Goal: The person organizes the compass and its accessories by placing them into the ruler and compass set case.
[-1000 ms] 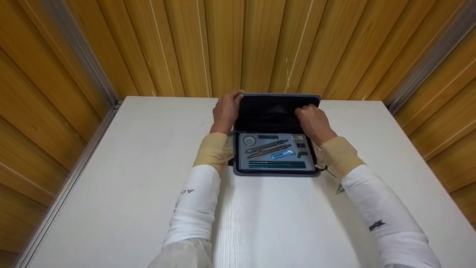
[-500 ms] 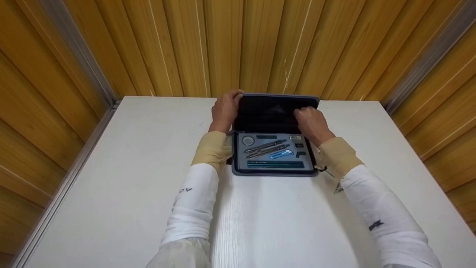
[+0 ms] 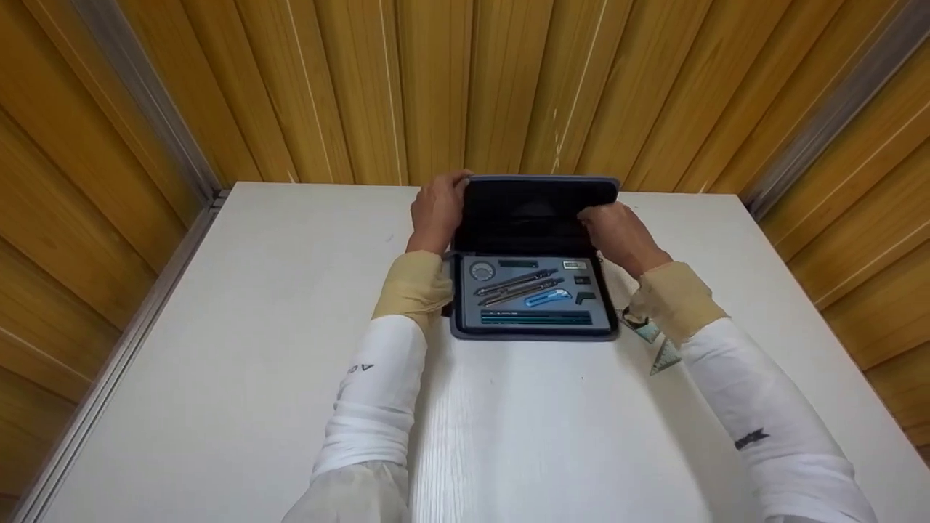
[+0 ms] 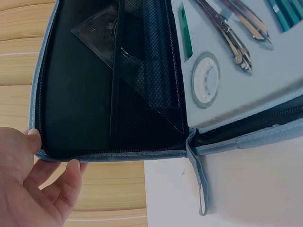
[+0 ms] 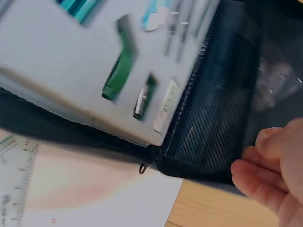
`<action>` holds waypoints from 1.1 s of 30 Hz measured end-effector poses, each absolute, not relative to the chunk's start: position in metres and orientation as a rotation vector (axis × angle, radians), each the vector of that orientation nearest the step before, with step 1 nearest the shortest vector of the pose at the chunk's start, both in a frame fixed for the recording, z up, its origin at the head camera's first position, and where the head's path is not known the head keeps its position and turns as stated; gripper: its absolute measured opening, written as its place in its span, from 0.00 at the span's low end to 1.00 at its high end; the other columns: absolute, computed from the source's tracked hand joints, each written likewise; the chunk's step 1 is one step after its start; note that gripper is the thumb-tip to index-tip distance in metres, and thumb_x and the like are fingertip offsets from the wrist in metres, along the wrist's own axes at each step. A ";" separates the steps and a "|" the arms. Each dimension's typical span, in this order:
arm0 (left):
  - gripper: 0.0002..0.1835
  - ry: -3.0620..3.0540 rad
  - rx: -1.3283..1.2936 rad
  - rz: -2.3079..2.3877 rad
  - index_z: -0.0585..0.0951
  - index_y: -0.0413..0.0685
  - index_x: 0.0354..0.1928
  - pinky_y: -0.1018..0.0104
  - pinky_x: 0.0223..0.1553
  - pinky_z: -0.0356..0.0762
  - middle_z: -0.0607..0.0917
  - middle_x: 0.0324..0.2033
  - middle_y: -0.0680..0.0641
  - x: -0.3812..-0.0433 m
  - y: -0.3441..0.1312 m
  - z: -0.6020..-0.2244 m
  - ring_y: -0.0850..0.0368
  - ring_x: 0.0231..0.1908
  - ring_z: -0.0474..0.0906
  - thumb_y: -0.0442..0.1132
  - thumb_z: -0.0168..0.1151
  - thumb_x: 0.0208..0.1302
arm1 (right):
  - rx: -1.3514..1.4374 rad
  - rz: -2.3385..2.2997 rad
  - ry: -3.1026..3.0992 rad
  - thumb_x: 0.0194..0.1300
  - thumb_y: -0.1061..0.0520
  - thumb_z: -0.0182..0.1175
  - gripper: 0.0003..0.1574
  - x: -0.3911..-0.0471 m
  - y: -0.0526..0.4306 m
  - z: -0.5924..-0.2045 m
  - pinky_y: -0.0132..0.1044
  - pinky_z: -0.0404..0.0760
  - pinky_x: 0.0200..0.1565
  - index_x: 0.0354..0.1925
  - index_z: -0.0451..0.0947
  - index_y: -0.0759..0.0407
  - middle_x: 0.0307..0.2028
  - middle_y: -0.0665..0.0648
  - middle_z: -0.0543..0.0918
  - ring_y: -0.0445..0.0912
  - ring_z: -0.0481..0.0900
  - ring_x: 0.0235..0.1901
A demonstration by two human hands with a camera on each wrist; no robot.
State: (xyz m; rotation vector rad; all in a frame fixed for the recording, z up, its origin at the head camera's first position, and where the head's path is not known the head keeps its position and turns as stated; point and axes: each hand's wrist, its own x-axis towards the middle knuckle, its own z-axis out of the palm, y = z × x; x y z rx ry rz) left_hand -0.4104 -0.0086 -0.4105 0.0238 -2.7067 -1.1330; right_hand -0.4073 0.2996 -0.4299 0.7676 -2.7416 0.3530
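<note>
A zippered case [image 3: 538, 196] of drawing tools lies unfolded in the head view, its dark lid raised at the back. In its grey insert sit two compasses [image 3: 517, 289], a blue utility knife [image 3: 548, 297], dark green pencils [image 3: 536, 318], a round white piece [image 3: 482, 271], an eraser [image 3: 574, 265] and a sharpener [image 3: 582, 280]. My left hand [image 3: 438, 211] grips the lid's left corner, thumb inside. My right hand [image 3: 621, 236] has curled fingers at the lid's right side, pinching the edge of its mesh pocket [image 5: 203, 118]. A clear plastic sheet [image 4: 97, 35] pokes from the pocket.
Right of the case, partly under the right forearm, lie a clear set square [image 3: 666, 357] and another ruler piece [image 3: 647, 330]. Wood-patterned walls [image 3: 436, 87] border the white table [image 3: 290, 290] at the back and sides. A strap [image 4: 199, 177] hangs at the case's left.
My right hand has shifted slightly right, and its wrist has moved outward, uncovering more of the ruler pieces. My left hand keeps its grip on the lid corner.
</note>
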 end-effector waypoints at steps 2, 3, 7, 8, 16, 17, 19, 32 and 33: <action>0.16 -2.714 0.033 -1.134 0.85 0.63 0.62 0.57 0.51 0.79 0.85 0.59 0.55 -0.411 -0.010 -0.411 0.56 0.54 0.82 0.47 0.53 0.81 | 0.751 0.444 -2.767 0.72 0.70 0.57 0.10 -0.402 0.308 -0.427 0.54 0.84 0.42 0.42 0.86 0.70 0.38 0.66 0.87 0.57 0.84 0.37; 0.16 -2.714 0.035 -1.137 0.84 0.63 0.62 0.57 0.52 0.79 0.85 0.59 0.55 -0.411 -0.011 -0.412 0.56 0.54 0.82 0.46 0.53 0.81 | 0.741 0.469 -2.777 0.72 0.70 0.58 0.10 -0.399 0.312 -0.425 0.54 0.84 0.44 0.44 0.86 0.70 0.40 0.67 0.87 0.57 0.85 0.39; 0.16 -2.701 0.035 -1.152 0.84 0.62 0.62 0.56 0.52 0.79 0.85 0.58 0.54 -0.410 -0.012 -0.414 0.56 0.54 0.82 0.46 0.53 0.81 | 0.742 0.487 -2.863 0.71 0.70 0.60 0.11 -0.379 0.337 -0.418 0.56 0.83 0.49 0.48 0.86 0.70 0.45 0.67 0.87 0.59 0.85 0.43; 0.16 -2.695 0.034 -1.154 0.84 0.61 0.62 0.56 0.53 0.79 0.85 0.58 0.54 -0.410 -0.012 -0.414 0.56 0.54 0.82 0.46 0.53 0.81 | 0.743 0.485 -2.900 0.70 0.70 0.61 0.11 -0.373 0.345 -0.417 0.56 0.83 0.49 0.48 0.86 0.70 0.45 0.67 0.87 0.59 0.84 0.43; 0.16 -2.681 0.020 -1.158 0.84 0.61 0.62 0.55 0.53 0.79 0.86 0.58 0.53 -0.408 -0.015 -0.416 0.56 0.54 0.82 0.46 0.52 0.82 | 0.662 0.497 -3.269 0.64 0.63 0.71 0.25 -0.316 0.399 -0.422 0.60 0.80 0.55 0.57 0.80 0.72 0.55 0.72 0.81 0.65 0.80 0.52; 0.16 -2.679 0.021 -1.152 0.84 0.62 0.62 0.55 0.52 0.79 0.86 0.58 0.53 -0.408 -0.015 -0.417 0.56 0.53 0.83 0.46 0.52 0.82 | 0.653 0.497 -3.290 0.64 0.62 0.72 0.27 -0.310 0.402 -0.424 0.61 0.79 0.55 0.58 0.79 0.72 0.56 0.73 0.80 0.66 0.79 0.53; 0.15 -2.670 0.027 -1.135 0.85 0.62 0.60 0.55 0.50 0.80 0.86 0.56 0.54 -0.408 -0.017 -0.417 0.56 0.52 0.83 0.46 0.53 0.81 | 0.642 0.488 -3.309 0.64 0.61 0.72 0.29 -0.301 0.407 -0.430 0.63 0.77 0.57 0.60 0.78 0.72 0.58 0.73 0.79 0.67 0.78 0.56; 0.15 -2.660 0.040 -1.128 0.86 0.61 0.58 0.53 0.50 0.80 0.87 0.55 0.53 -0.407 -0.022 -0.421 0.55 0.52 0.83 0.45 0.53 0.81 | 0.779 0.356 -3.279 0.63 0.57 0.73 0.38 -0.282 0.392 -0.458 0.62 0.73 0.62 0.67 0.73 0.70 0.65 0.71 0.75 0.63 0.75 0.59; 0.15 -2.661 0.043 -1.127 0.86 0.62 0.58 0.54 0.50 0.80 0.87 0.55 0.53 -0.406 -0.022 -0.421 0.55 0.52 0.83 0.45 0.53 0.81 | 0.779 0.355 -3.287 0.63 0.58 0.72 0.37 -0.282 0.391 -0.458 0.62 0.74 0.61 0.66 0.73 0.70 0.64 0.71 0.76 0.61 0.76 0.56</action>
